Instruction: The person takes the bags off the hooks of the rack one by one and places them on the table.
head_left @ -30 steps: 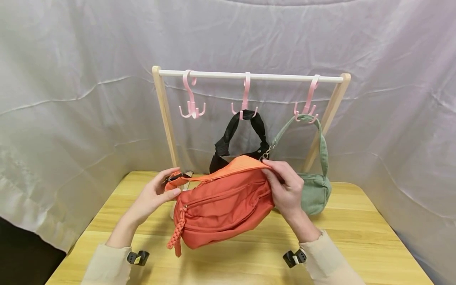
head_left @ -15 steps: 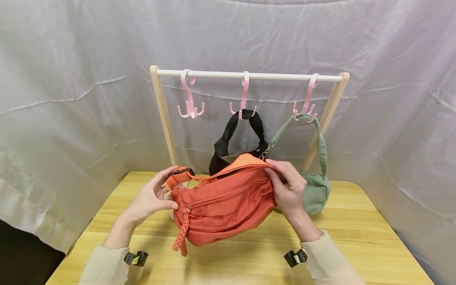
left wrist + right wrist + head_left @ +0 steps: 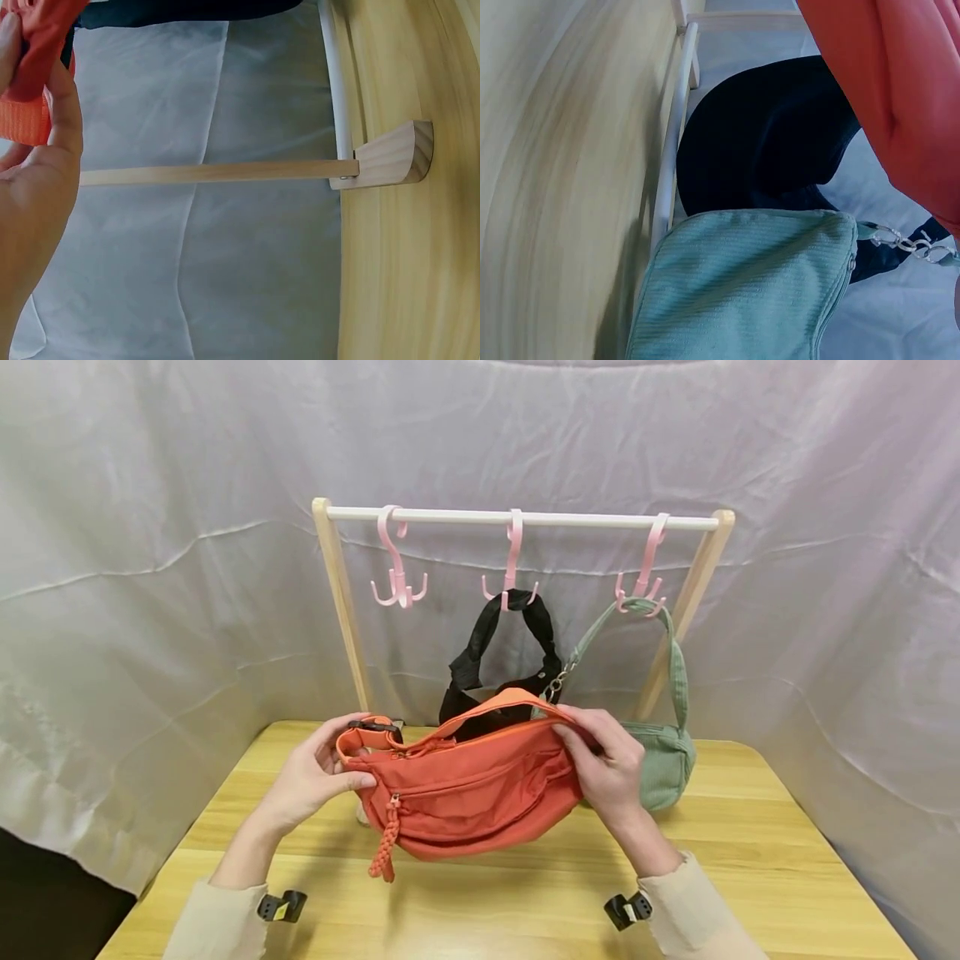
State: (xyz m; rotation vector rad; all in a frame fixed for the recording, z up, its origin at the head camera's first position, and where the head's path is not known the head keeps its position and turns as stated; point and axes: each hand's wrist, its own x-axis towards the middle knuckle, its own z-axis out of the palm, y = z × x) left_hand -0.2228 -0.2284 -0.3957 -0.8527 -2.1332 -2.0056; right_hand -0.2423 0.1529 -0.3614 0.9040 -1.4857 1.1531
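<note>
A red-orange waist bag point(image 3: 480, 793) is held up above the table between both hands, its braided zipper pull point(image 3: 386, 843) dangling at the left. My left hand point(image 3: 311, 777) pinches the bag's left end, thumb in front, beside the black buckle point(image 3: 378, 727) of its orange strap point(image 3: 510, 697). With thumb and fingers, my right hand point(image 3: 611, 760) grips the upper right corner where the strap meets the bag. In the left wrist view the left hand point(image 3: 45, 187) holds red fabric and orange webbing. The right wrist view shows the red bag point(image 3: 900, 97), with the right hand almost wholly out of frame.
Behind stands a rack with a white rail point(image 3: 450, 516) and three pink hooks. The left hook point(image 3: 401, 585) carries nothing. A black bag point(image 3: 468, 672) hangs from the middle one, a green corduroy bag point(image 3: 663, 768) from the right. All stand on a wooden table point(image 3: 750, 860).
The left hand has shifted slightly left, and its fingers have moved around the buckle end. The waist bag has become more level, its lower edge rising a little. The strap now arches off the bag's top.
</note>
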